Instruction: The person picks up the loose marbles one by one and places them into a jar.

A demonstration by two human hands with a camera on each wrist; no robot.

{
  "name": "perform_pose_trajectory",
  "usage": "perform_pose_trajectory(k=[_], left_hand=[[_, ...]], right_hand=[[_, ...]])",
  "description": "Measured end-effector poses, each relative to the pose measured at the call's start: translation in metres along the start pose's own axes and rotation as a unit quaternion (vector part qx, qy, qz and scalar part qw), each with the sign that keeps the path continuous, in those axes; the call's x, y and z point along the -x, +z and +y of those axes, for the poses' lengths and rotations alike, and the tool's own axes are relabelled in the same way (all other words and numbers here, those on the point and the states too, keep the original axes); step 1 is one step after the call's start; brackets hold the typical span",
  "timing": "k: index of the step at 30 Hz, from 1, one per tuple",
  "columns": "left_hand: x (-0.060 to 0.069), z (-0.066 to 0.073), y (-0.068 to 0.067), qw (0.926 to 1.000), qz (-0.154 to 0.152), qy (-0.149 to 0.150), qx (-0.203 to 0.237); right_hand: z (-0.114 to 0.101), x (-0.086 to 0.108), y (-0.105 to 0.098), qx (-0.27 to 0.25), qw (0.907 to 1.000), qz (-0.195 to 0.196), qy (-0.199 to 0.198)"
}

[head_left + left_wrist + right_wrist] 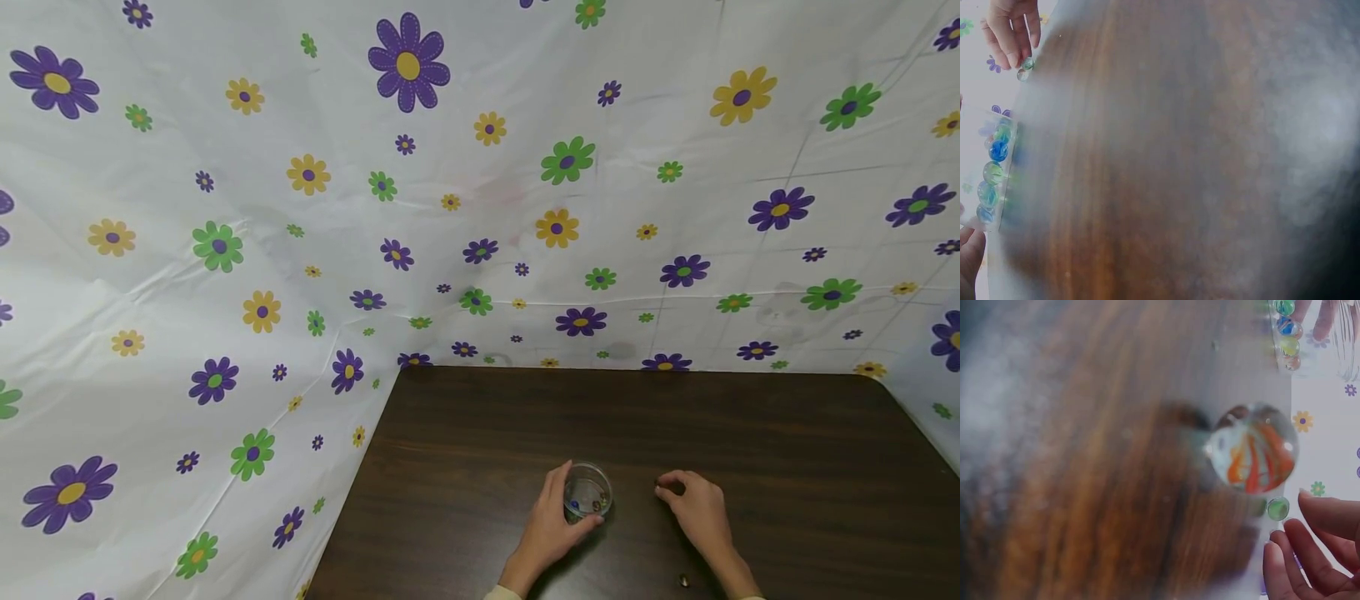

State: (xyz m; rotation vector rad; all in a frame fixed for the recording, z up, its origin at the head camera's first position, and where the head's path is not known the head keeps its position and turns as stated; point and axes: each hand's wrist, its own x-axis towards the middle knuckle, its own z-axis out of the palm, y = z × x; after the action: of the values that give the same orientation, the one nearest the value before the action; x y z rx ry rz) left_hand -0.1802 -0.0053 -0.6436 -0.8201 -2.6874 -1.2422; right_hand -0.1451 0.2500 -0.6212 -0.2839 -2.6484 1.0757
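My left hand (551, 521) holds a clear round jar (588, 467) on the dark table, thumb and fingers around its side. Several glass marbles (597, 505) lie inside; blue and green ones (997, 150) show through the wall in the left wrist view. To the right, my right hand (697, 504) reaches down with bent fingers. Just beyond its fingertips a green marble (1277, 509) sits at the tabletop, with a gap to the thumb in the right wrist view. An orange-swirled clear marble (1254, 450) lies nearer that wrist camera, apart from the fingers.
The dark wooden table (465, 433) reaches back to a white sheet (480, 167) printed with purple, yellow and green flowers. The sheet also hangs along the left side. One loose marble (684, 581) lies near the front, beside the right forearm.
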Motion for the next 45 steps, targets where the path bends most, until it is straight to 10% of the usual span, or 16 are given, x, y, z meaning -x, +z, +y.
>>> perform_pose_trajectory(k=[23,45], left_hand=[[0.0004,0.0001,0.0,0.9999,-0.005,-0.008,0.007],[-0.0003,-0.0013,0.0015,1.0,0.001,-0.007,0.002]], right_hand=[[0.0009,-0.0029,-0.0031,0.02,0.9988,-0.041,0.017],[-0.004,-0.0026,-0.0024,-0.003,0.998,0.058,-0.024]])
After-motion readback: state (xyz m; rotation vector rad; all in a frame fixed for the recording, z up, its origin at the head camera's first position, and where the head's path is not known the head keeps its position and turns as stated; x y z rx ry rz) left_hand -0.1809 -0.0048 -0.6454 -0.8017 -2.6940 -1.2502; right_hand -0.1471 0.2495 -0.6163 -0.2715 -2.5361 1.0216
